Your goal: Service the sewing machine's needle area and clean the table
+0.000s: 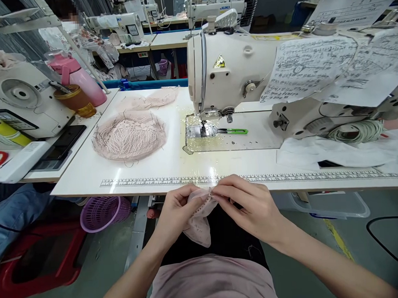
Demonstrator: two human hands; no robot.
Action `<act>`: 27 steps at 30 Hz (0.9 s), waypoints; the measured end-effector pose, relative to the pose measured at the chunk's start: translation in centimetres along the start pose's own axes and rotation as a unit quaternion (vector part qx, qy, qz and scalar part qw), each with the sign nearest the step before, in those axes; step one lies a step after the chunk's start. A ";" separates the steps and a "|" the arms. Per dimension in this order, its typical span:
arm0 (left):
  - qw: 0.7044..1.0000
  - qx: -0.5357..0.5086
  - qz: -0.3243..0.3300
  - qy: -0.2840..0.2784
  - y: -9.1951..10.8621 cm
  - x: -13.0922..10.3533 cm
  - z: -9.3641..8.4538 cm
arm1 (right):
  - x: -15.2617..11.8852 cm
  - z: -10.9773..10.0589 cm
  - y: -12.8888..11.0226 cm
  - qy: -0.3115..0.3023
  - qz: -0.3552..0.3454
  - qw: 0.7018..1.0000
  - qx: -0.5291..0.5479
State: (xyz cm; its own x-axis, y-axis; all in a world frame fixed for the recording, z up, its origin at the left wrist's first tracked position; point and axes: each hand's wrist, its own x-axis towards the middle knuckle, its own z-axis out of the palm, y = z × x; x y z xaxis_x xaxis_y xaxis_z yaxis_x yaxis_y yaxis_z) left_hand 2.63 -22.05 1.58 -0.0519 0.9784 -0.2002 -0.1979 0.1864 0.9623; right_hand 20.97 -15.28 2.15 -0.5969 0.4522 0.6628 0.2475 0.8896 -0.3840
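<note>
Over my lap, just in front of the table edge, a small piece of sheer pale pink fabric [199,229] hangs between my hands. My left hand [182,212] is closed on it, thumb on top. The fingertips of my right hand [248,204] pinch its upper edge, where a stitched seam or trim runs. Beyond them stands a white sewing machine [235,71], with green-handled thread snips [233,131] lying on its bed right of the needle. A heap of pale pink lace pieces [129,135] with loose threads lies on the table to the left.
A printed ruler [174,181] runs along the table's front edge. White cloth [346,152] and a coil of pale green cord [356,132] lie at right, below handwritten papers [315,67]. Left are a phone [63,142], a pink bottle [78,77] and a purple basket [104,214]. Another person [93,43] sits behind.
</note>
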 end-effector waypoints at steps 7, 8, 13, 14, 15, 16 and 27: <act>0.991 0.084 0.104 0.012 -0.1 0.0 -0.3 | 0.4 0.0 0.0 -0.018 0.048 0.997 0.061; 0.988 0.095 0.119 0.011 -0.1 -0.1 -0.3 | 0.5 -0.1 -0.1 -0.019 0.056 0.996 0.074; 0.986 0.115 0.121 0.006 0.0 -0.5 0.0 | 0.8 -0.3 -0.5 -0.011 0.109 0.980 0.164; 0.986 0.116 0.123 0.007 0.0 -0.6 0.1 | 0.8 -0.3 -0.6 -0.007 0.114 0.978 0.173; 0.985 0.116 0.124 0.009 0.0 -0.6 0.2 | 0.9 -0.2 -0.6 -0.005 0.116 0.977 0.178; 0.985 0.115 0.127 0.012 0.0 -0.7 0.3 | 0.9 -0.2 -0.7 -0.002 0.118 0.976 0.181; 0.984 0.131 0.112 0.036 0.2 -0.5 0.0 | 1.5 -2.1 0.0 -0.158 0.206 0.950 0.174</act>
State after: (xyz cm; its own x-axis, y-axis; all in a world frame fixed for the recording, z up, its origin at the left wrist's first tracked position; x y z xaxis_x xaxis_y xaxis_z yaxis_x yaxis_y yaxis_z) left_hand 2.65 -22.50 1.84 -0.1359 0.9905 0.0187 0.0849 -0.0071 0.9964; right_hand 21.63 -14.48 4.49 -0.7169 0.6665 0.2044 0.2756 0.5403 -0.7951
